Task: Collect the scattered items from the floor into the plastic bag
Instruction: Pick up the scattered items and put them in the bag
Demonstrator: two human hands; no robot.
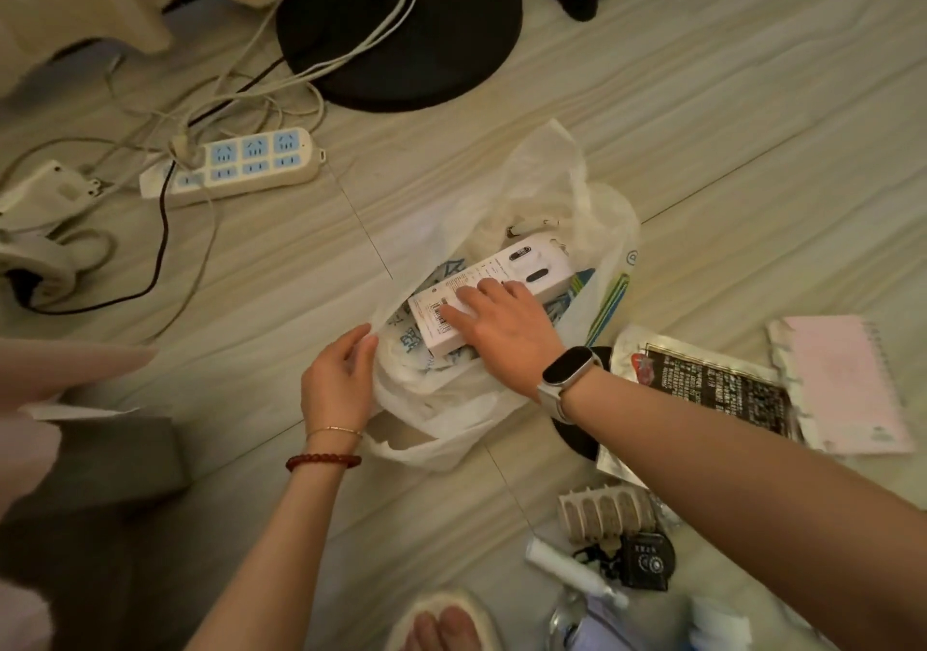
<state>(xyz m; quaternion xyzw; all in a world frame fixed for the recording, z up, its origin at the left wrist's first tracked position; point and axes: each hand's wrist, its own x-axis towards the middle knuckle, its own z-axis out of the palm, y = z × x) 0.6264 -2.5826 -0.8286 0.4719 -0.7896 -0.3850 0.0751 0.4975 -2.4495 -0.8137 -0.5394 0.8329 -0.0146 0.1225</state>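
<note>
Lying crumpled on the floor (702, 113) near the middle of the view, the plastic bag (592, 209) is the largest of the task's things and likely the trickiest: thin, limp and slippery, it seems to keep no shape of its own, so its mouth has to be held apart at the rim. The left hand (338, 379) does that, pinching the near edge of the film between thumb and curled fingers. Inside the mouth a long white box (521, 269) lies slanted on other printed packaging, and the right hand (494, 324) rests on its near half with fingers straight and spread, pressing rather than gripping. The box looks stiff and light, probably cardboard, best taken across its narrow width by the long edges. Outside the bag, to the right, a pink notebook (847, 379) lies flat beside a dark foil packet (722, 384); the notebook should lift by its edge, while the packet looks floppy and slick, so a corner pinch suits it. Nearer the person sit a blister strip (604, 507), a small black gadget (647, 560) and a white tube (567, 570), all small and light, which fingertips can pick up.
</note>
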